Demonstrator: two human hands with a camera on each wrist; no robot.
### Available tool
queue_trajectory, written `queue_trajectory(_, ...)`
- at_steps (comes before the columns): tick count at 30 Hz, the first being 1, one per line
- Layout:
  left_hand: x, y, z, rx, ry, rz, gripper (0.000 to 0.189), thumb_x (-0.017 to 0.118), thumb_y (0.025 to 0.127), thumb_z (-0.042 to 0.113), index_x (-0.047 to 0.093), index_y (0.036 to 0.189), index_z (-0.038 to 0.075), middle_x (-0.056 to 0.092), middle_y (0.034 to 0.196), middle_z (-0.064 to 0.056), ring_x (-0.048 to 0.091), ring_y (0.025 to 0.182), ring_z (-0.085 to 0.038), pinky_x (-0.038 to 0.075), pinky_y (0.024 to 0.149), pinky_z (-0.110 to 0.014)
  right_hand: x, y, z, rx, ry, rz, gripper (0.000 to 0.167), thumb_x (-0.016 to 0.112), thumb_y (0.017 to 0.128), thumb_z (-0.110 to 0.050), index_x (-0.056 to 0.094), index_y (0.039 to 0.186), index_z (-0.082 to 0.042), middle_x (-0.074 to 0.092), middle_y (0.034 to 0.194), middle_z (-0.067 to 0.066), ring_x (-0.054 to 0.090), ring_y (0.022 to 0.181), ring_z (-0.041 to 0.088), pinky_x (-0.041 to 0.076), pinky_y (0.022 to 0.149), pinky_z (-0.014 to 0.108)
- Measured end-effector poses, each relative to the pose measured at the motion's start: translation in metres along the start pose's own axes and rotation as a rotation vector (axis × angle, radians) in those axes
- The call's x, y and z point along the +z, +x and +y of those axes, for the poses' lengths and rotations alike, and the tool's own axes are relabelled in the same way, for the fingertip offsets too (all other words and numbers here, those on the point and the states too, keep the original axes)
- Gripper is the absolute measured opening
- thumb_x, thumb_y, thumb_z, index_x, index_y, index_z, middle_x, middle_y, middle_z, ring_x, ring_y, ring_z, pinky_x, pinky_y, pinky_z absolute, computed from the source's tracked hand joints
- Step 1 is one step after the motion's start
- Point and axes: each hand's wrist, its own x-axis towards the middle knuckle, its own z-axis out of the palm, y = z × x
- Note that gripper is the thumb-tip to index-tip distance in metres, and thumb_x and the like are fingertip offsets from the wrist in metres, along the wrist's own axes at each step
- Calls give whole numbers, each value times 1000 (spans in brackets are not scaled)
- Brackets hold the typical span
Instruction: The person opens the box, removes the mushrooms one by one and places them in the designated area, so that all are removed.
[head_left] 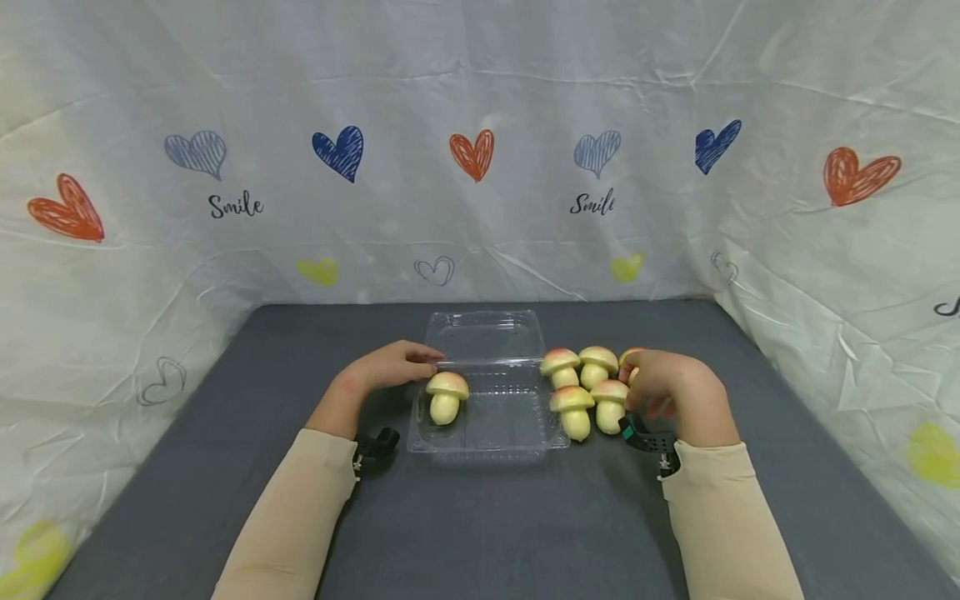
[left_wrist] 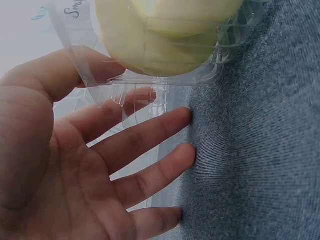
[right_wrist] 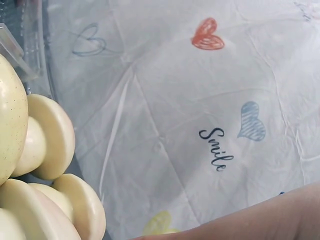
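A clear plastic clamshell container (head_left: 495,417) lies opened on the table, its lid (head_left: 486,335) folded back. One yellow toy mushroom (head_left: 447,398) with a reddish cap top stands in its left part. My left hand (head_left: 393,364) is at the container's left rim. In the left wrist view its thumb (left_wrist: 100,70) touches the clear edge, and the other fingers spread below with tips on the cloth. To the right, my right hand (head_left: 675,383) pinches the cap of the farthest-right mushroom (head_left: 633,353), which it partly hides.
Several more toy mushrooms (head_left: 573,412) stand close together against the container's right side. A dark grey cloth (head_left: 480,525) covers the table. White sheeting (head_left: 480,225) printed with hearts and words rises behind and at both sides.
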Motion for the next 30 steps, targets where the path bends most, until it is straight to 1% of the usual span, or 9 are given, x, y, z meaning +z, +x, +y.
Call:
queue_trajectory(5, 1, -1, 2, -6, 4, 4, 48, 57, 105, 30, 57, 149, 10, 55, 149, -12, 48, 138, -35, 42, 111, -54, 0, 2, 1, -18, -2, 0, 36, 74, 86, -2, 53, 114, -8, 61, 93, 13, 64, 73, 28, 53, 61, 37)
queue_trajectory(10, 1, -2, 3, -7, 11, 4, 47, 56, 105, 30, 57, 148, 10, 55, 148, -12, 48, 138, -36, 42, 110, -54, -1, 1, 1, -33, -7, -10, 35, 74, 86, -2, 54, 114, -9, 61, 89, 12, 63, 75, 28, 53, 64, 39)
queue_trajectory(15, 1, -2, 2, -8, 12, 11, 46, 57, 105, 31, 58, 148, 12, 56, 147, -11, 48, 138, -35, 42, 110, -54, -6, -5, 0, -31, 2, -2, 44, 76, 86, -4, 53, 123, -7, 62, 84, 11, 63, 76, 26, 53, 65, 38)
queue_trajectory(17, 0, -3, 2, -3, 10, 13, 47, 57, 105, 31, 58, 147, 11, 56, 147, -12, 49, 137, -36, 43, 110, -54, -8, -8, -2, -37, 3, 6, 49, 77, 85, -4, 52, 128, -6, 62, 83, 11, 62, 73, 25, 51, 61, 35)
queue_trajectory(18, 0, -3, 2, -1, 10, 14, 47, 57, 105, 31, 58, 147, 11, 56, 147, -12, 49, 137, -35, 43, 110, -54, -9, -10, -3, -45, 3, 13, 51, 76, 85, -4, 52, 130, -6, 62, 81, 11, 59, 68, 22, 48, 58, 33)
queue_trajectory(20, 0, -3, 2, 5, 13, 14, 48, 57, 104, 32, 59, 147, 11, 56, 147, -12, 49, 137, -36, 43, 110, -54, -11, -12, -6, -83, -21, 36, 51, 73, 86, -2, 52, 132, -4, 60, 78, 10, 55, 63, 20, 42, 55, 30)
queue_trajectory(23, -1, -3, 2, 13, 9, 10, 48, 57, 104, 33, 58, 147, 10, 56, 147, -13, 49, 137, -37, 43, 109, -55, -11, -18, -15, -188, -82, 99, 46, 67, 87, -2, 54, 131, -1, 62, 90, 14, 54, 68, 22, 40, 56, 32)
queue_trajectory(27, 0, -3, 2, 9, 1, 9, 48, 56, 104, 31, 58, 148, 9, 56, 147, -14, 49, 137, -37, 43, 109, -54, -7, -23, -29, -337, -173, 215, 36, 63, 91, -5, 60, 127, 0, 64, 114, 19, 59, 88, 28, 49, 69, 40)
queue_trajectory(30, 2, -3, 1, 6, -2, 9, 48, 56, 105, 31, 57, 148, 9, 55, 148, -14, 49, 137, -37, 43, 109, -54, -1, -20, -37, -395, -194, 275, 32, 60, 95, -7, 61, 127, -2, 65, 116, 18, 62, 91, 28, 52, 74, 42)
